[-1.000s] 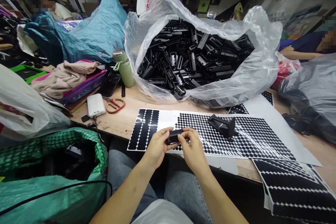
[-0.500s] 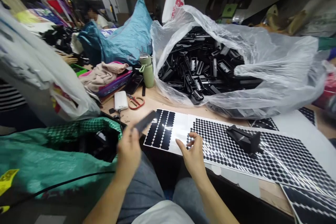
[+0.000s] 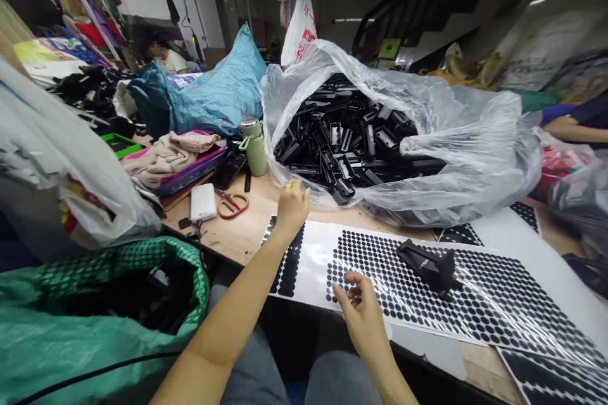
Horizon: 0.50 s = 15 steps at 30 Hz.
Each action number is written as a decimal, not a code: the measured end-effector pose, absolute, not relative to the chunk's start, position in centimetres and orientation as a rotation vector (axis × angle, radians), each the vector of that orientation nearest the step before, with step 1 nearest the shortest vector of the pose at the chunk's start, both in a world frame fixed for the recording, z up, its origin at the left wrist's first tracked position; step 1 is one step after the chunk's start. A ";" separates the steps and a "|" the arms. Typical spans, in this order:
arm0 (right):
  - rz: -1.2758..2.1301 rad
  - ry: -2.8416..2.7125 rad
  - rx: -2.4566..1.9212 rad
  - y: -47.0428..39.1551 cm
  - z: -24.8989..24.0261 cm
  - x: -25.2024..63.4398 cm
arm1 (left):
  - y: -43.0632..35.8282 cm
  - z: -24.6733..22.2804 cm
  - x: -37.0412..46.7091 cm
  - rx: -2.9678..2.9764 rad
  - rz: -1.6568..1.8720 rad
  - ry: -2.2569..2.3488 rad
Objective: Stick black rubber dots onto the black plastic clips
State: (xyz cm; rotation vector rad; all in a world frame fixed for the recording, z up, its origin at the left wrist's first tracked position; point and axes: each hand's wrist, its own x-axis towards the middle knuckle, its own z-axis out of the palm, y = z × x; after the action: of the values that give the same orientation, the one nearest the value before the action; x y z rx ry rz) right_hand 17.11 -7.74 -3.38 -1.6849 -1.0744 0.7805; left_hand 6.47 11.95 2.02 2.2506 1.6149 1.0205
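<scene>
My left hand (image 3: pixel 293 207) reaches out over the table to the near edge of a clear plastic bag (image 3: pixel 456 186). Its fingers are loosely bent and point away from me; nothing shows in them, though the fingertips are partly hidden. Many black plastic parts (image 3: pixel 332 152) fill the bag. My right hand (image 3: pixel 363 313) hovers at the front edge of a white sheet of round black stickers (image 3: pixel 380 259), thumb and forefinger apart. On that sheet lies a black plastic bracket-like piece (image 3: pixel 430 269). Under my left forearm is a sheet of longer black stickers (image 3: pixel 289 269), partly covered.
A green woven sack (image 3: pixel 142 304) with dark parts inside stands at my left. Red-handled scissors (image 3: pixel 232 205), a white power bank (image 3: pixel 203 202) and a green bottle (image 3: pixel 254 149) are on the table. A blue sack (image 3: pixel 204 98) lies behind. Another person's arm (image 3: pixel 577 128) shows at the right.
My left hand has moved forward and right, toward the clear bag; the dark part it held is out of sight. My right hand stays by the dot sheet. The view has tilted slightly.
</scene>
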 end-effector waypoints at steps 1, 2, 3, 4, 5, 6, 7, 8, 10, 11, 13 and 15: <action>0.769 -1.057 -1.688 -8.0 -3.4 17.5 | 14.0 2.0 8.5 2.265 0.991 1.593; 0.753 -1.036 -1.689 -8.3 -3.6 17.9 | 15.8 1.9 10.3 2.274 0.967 1.584; 0.730 -1.011 -1.688 -8.6 -3.8 18.3 | 17.5 1.8 11.6 2.278 0.947 1.592; 0.704 -0.984 -1.686 -8.8 -4.1 18.7 | 19.1 1.6 12.5 2.277 0.934 1.608; 0.680 -0.961 -1.687 -9.0 -4.4 19.0 | 20.5 1.3 13.0 2.273 0.920 1.633; 0.661 -0.943 -1.693 -9.2 -4.8 19.4 | 21.8 1.0 13.1 2.266 0.905 1.662; 0.646 -0.929 -1.702 -9.3 -5.2 19.8 | 23.0 0.7 13.0 2.258 0.888 1.690; 0.635 -0.921 -1.711 -9.4 -5.5 20.1 | 24.1 0.4 12.5 2.251 0.866 1.715; 0.644 -0.926 -1.729 -9.4 -5.8 20.7 | 25.9 -0.2 11.4 2.236 0.807 1.748; 0.668 -0.939 -1.737 -9.3 -5.7 20.8 | 26.6 -0.4 10.8 2.231 0.771 1.756; 0.738 -0.988 -1.755 -8.7 -5.0 21.0 | 27.4 -0.4 9.8 2.223 0.710 1.759; 0.813 -1.089 -1.767 -7.3 -4.1 20.8 | 27.4 0.0 9.2 2.214 0.685 1.754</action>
State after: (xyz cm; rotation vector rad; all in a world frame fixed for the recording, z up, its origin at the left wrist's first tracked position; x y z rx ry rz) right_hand 20.75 -7.33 -4.08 -1.7667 -1.0888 0.8133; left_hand 9.19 27.39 0.02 2.2141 1.7540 0.6853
